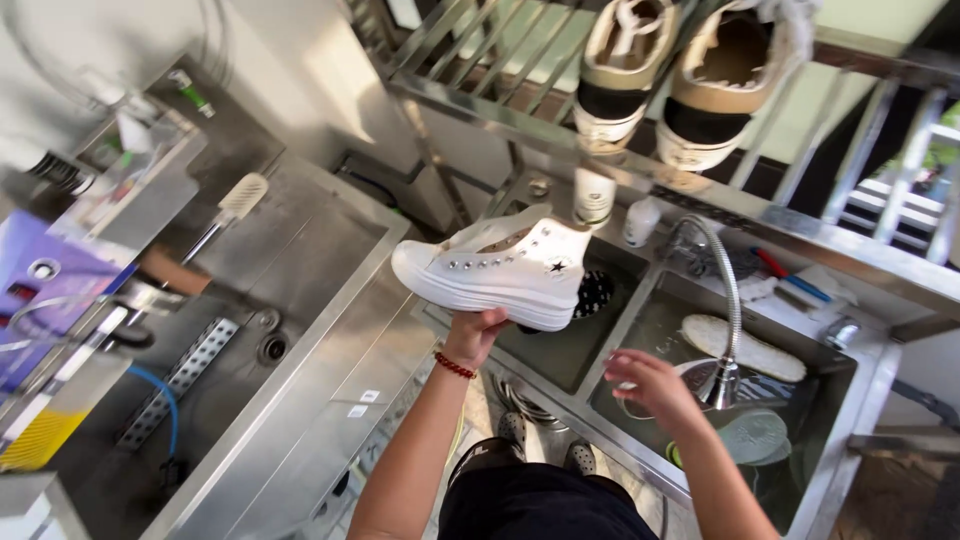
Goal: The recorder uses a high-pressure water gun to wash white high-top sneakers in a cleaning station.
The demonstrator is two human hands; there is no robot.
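My left hand (476, 332) grips a white high-top sneaker (500, 265) by its thick sole and holds it up above the steel sinks. A red bead bracelet sits on that wrist. My right hand (648, 385) hovers with fingers apart over the right sink basin (640, 345), close to the base of a curved flexible faucet (722, 300). It holds nothing. A pale shoe insole (745, 350) lies in the water of that basin.
Two tan-and-black sneakers (670, 70) rest on a steel rack overhead. Bottles (594, 195) and brushes (790, 275) line the sink's back ledge. A large steel tub (300, 260) with a brush (235, 205) lies to the left. My legs and slippers stand below.
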